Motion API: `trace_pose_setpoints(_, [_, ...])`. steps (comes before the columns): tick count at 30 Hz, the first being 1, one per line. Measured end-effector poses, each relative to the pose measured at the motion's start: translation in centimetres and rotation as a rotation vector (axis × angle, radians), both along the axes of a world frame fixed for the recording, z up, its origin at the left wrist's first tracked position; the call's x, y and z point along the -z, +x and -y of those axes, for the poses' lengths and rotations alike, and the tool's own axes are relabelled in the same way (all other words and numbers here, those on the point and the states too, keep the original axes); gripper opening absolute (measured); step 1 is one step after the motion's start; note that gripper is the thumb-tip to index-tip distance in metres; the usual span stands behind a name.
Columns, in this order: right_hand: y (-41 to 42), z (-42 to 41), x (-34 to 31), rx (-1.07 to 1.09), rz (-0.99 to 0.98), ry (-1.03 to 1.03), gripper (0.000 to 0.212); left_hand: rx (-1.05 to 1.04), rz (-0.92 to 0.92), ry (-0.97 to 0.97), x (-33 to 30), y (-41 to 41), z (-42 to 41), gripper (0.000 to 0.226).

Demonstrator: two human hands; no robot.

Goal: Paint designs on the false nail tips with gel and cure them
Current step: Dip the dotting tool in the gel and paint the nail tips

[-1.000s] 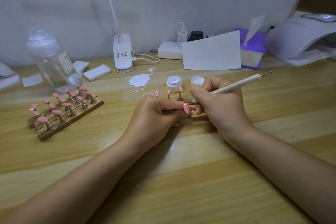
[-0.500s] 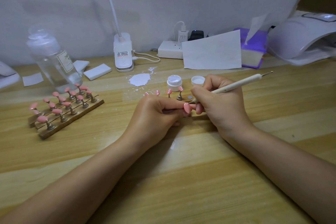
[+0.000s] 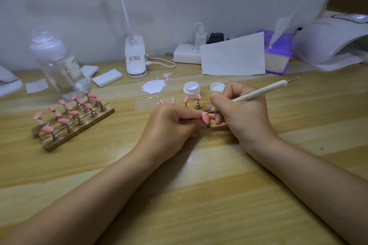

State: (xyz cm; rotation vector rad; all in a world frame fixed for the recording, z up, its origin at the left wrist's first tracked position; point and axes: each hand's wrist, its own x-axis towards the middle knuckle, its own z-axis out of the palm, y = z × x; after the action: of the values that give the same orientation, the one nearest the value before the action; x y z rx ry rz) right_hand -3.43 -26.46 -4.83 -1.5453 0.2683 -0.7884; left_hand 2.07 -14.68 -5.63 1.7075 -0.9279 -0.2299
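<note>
Wooden desk is backed by a pale wall. At the far left, a clear bottle is stood behind a rack of pink tips on stands. A white smear is seen mid-desk. A pink nail tip is pinched by the curled fingers of the left hand. Behind it, 4 dotted tips are lined up before an open gel jar. A dotting pen is gripped by the right hand, its point touching the held tip. A curing lamp is set at the far right.
</note>
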Motion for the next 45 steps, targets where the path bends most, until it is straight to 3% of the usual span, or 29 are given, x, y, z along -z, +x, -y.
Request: trace_pose_setpoints(45, [-0.04, 0.07, 0.06, 0.007, -0.008, -0.007, 0.031, 0.007, -0.024, 0.014, -0.03, -0.04, -0.07, 0.016])
